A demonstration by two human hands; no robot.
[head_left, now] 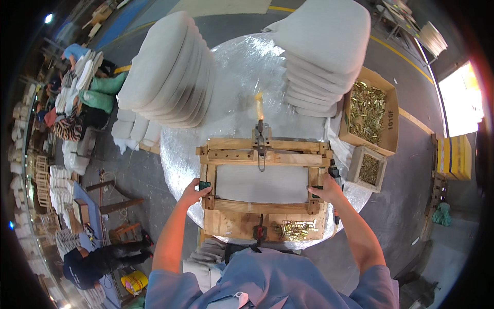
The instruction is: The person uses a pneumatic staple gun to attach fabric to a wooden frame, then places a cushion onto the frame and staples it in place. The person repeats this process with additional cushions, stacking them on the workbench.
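Observation:
A rectangular wooden frame jig (248, 207) lies on a wooden board in front of me, around a light grey padded panel (260, 183). My left hand (195, 192) is closed on the jig's left side, next to a small dark green piece. On the right side my right hand (329, 189) is closed in the same way, by another green piece. The fingertips are partly hidden. A metal toggle clamp (261, 139) with a yellow handle stands at the jig's far bar. Another clamp (260, 229), with red on it, sits at the near edge.
Loose brass-coloured metal pieces (296, 230) lie on the board. Tall stacks of grey seat pads (164, 72) (321, 51) stand behind. At right are a carton of metal parts (392, 123), a smaller box (380, 177) and a power driver (334, 172). Other people work at left.

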